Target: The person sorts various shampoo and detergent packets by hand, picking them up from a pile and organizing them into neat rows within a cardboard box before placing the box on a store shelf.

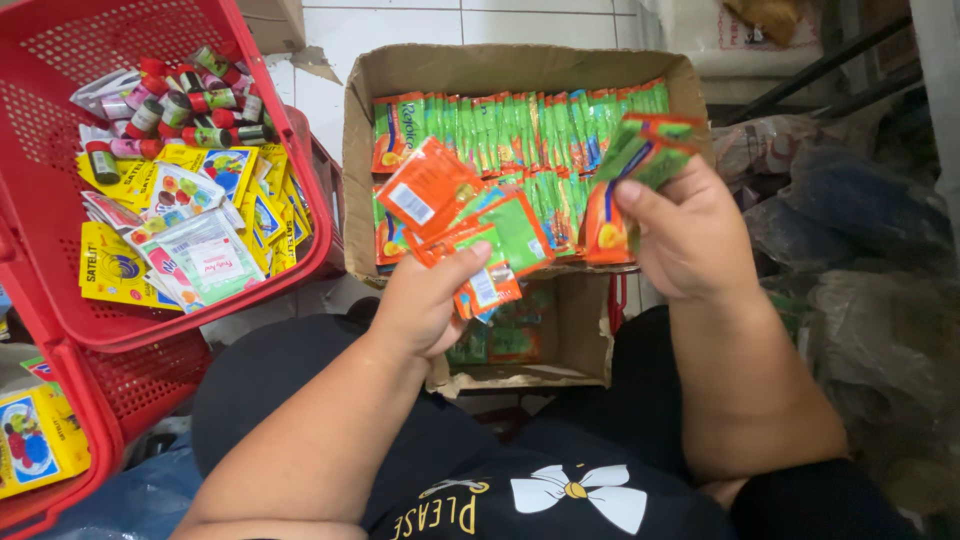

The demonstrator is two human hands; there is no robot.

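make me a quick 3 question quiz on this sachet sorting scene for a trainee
1. True or false: the left hand holds a fan of orange and green sachets.
2. What stands to the left of the cardboard box? A) a metal bucket B) a red plastic basket C) a glass jar
3. What does the right hand pinch between thumb and fingers?

Key
1. True.
2. B; it holds yellow packets and small tubes.
3. A small bunch of green sachets, held above the packed rows in the box.
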